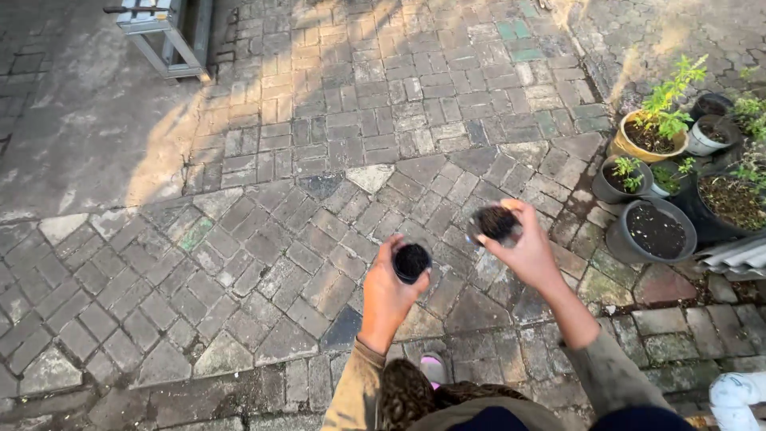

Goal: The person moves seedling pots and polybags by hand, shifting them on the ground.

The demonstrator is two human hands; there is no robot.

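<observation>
My left hand point(388, 297) grips a small black pot point(412, 262) filled with dark soil, held upright above the paving. My right hand point(528, 254) holds a second small pot point(495, 223), also packed with dark soil and tilted toward me, a little higher and to the right of the first. Both hands are raised in front of my body, apart from each other, over grey brick paving point(319, 239).
A cluster of potted plants stands at the right: a yellow pot with a green plant point(650, 136), a soil-filled black pot point(653, 231), smaller pots point(626, 177) and a large dark pot point(730, 203). A metal frame point(163, 36) stands at the upper left. A white object point(738, 397) lies at the lower right.
</observation>
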